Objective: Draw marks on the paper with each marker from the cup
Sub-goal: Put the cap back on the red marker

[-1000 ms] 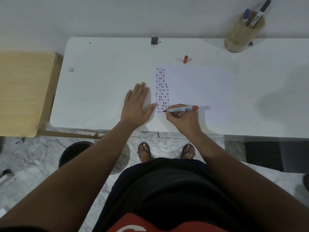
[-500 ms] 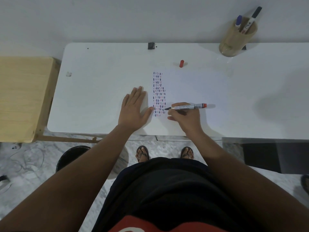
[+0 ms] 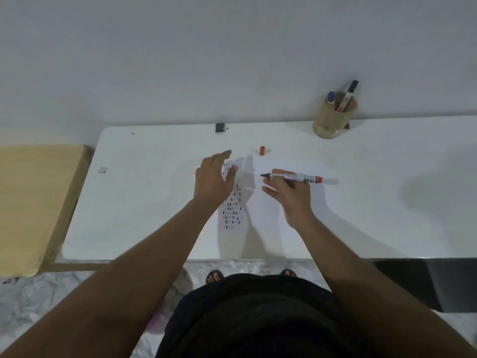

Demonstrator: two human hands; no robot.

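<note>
A white sheet of paper (image 3: 271,215) lies on the white table (image 3: 144,202), with a column of short dark marks (image 3: 233,210) along its left side. My right hand (image 3: 289,195) holds an uncapped red-ended marker (image 3: 296,177) level above the paper, tip pointing left. My left hand (image 3: 213,177) hovers over the top of the marks, fingers apart and empty, covering part of them. The red cap (image 3: 262,150) rests just beyond the paper. At the back right stands a wooden cup (image 3: 333,120) with a blue marker (image 3: 331,97) and a black-capped marker (image 3: 349,93).
A light wooden side table (image 3: 33,197) adjoins the left end. A small black object (image 3: 219,127) sits at the table's back edge by the wall. A small grey scrap (image 3: 102,170) lies on the left of the table. My sandalled feet (image 3: 214,276) show below the front edge.
My left hand has lifted off the table and moved forward over the top of the marks. The right hand raised the marker off the paper and moved it away from the marks. The camera tilted up.
</note>
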